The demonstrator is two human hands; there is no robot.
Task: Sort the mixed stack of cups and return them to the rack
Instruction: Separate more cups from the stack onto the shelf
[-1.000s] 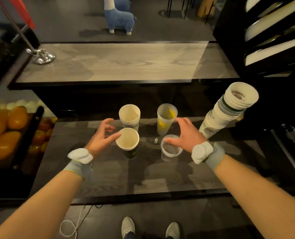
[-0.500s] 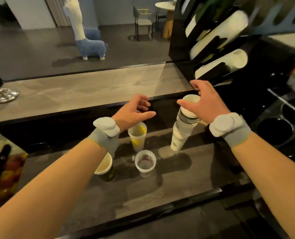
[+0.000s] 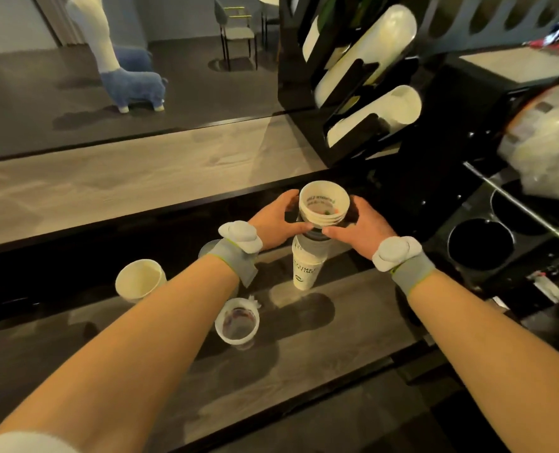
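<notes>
A tall mixed stack of cups (image 3: 307, 266) stands on the dark counter, white paper cups on top and a printed white cup at its base. My left hand (image 3: 278, 220) grips the stack's upper part from the left. From the right, my right hand (image 3: 356, 228) clasps the same part. A white paper cup (image 3: 139, 280) stands at the left. A clear plastic cup (image 3: 237, 323) stands nearer me. My left wrist hides most of another cup behind it. The black cup rack (image 3: 346, 80) rises at the back right, with white cup rows lying in its slanted slots.
A black holder with round wells (image 3: 480, 245) sits right of the stack. A bag of clear plastic (image 3: 546, 142) lies at the far right. A raised wooden ledge (image 3: 124, 174) runs behind the counter. Beyond it stand a blue and white toy animal (image 3: 131, 80) and a chair (image 3: 238, 34).
Both hands have moved right, away from the loose cups, and closed around the top of the stack. The view has turned toward the rack.
</notes>
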